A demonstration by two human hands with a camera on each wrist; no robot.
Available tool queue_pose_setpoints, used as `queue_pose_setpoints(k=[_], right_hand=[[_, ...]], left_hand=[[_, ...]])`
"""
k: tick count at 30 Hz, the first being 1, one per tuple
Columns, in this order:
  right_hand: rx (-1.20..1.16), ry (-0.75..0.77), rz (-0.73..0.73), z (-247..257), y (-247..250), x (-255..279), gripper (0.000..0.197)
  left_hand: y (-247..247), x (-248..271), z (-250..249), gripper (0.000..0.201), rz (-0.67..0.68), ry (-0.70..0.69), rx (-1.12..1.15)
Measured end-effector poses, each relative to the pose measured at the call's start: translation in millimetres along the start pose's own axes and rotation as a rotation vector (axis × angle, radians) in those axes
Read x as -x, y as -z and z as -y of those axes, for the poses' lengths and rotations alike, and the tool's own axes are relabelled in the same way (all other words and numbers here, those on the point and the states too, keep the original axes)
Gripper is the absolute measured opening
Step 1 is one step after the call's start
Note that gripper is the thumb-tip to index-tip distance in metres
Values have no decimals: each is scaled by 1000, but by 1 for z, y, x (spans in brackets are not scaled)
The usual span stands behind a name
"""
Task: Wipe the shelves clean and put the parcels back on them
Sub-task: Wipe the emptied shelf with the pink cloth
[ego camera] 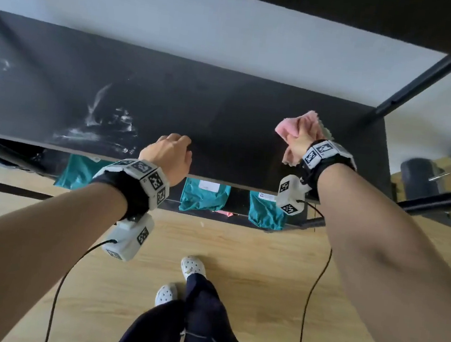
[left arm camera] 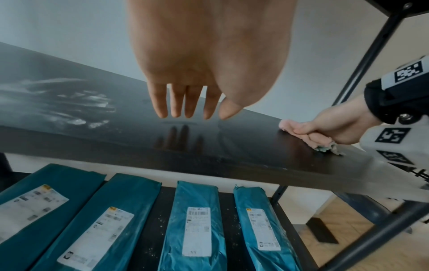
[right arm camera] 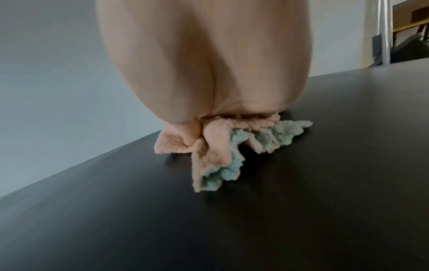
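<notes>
A black shelf (ego camera: 225,109) runs across in front of me, bare of parcels, with white smears (ego camera: 103,126) on its left half. My right hand (ego camera: 296,141) grips a bunched pink and pale-blue cloth (ego camera: 305,125) and presses it onto the shelf's right part (right arm camera: 301,174). The cloth (right arm camera: 220,146) spreads out under the fist. My left hand (left arm camera: 192,110) hovers just above the shelf's middle with straight fingers pointing down, holding nothing. Several teal parcels (left arm camera: 197,220) with white labels lie side by side on the lower shelf (left arm camera: 153,229).
A higher shelf (ego camera: 349,10) overhangs the working space. Black frame posts (ego camera: 414,85) stand at the right end. White crumbs speckle the lower shelf between parcels. Wooden floor (ego camera: 237,256) and my legs are below; dark furniture (ego camera: 420,176) sits right.
</notes>
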State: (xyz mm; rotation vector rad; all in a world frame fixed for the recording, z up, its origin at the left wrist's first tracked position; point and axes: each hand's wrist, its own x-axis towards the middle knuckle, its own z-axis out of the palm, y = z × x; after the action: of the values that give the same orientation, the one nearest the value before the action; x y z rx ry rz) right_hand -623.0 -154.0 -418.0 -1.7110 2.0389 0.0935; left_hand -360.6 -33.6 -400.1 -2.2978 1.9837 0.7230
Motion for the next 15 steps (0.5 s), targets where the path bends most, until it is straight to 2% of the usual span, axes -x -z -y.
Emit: queue_pose_setpoints(k=[3, 6, 9, 10, 11, 13, 15], right_hand=[[9, 14, -18, 28, 11, -10, 41], [-37, 33, -117, 61, 4, -33, 29], [25, 102, -54, 92, -23, -76, 48], [74, 120, -23, 105, -29, -84, 49], [108, 163, -2, 122, -32, -81, 47], [195, 261, 45, 157, -31, -58, 56], [231, 289, 41, 183, -38, -41, 61]], left_hand=[[11, -7, 16, 36, -10, 51, 11], [17, -8, 36, 36, -31, 95, 42], [17, -4, 55, 37, -54, 145, 78], [17, -2, 61, 38, -61, 155, 86], [17, 1, 65, 38, -66, 162, 93], [16, 6, 73, 38, -74, 171, 97], [15, 10, 79, 38, -83, 172, 92]])
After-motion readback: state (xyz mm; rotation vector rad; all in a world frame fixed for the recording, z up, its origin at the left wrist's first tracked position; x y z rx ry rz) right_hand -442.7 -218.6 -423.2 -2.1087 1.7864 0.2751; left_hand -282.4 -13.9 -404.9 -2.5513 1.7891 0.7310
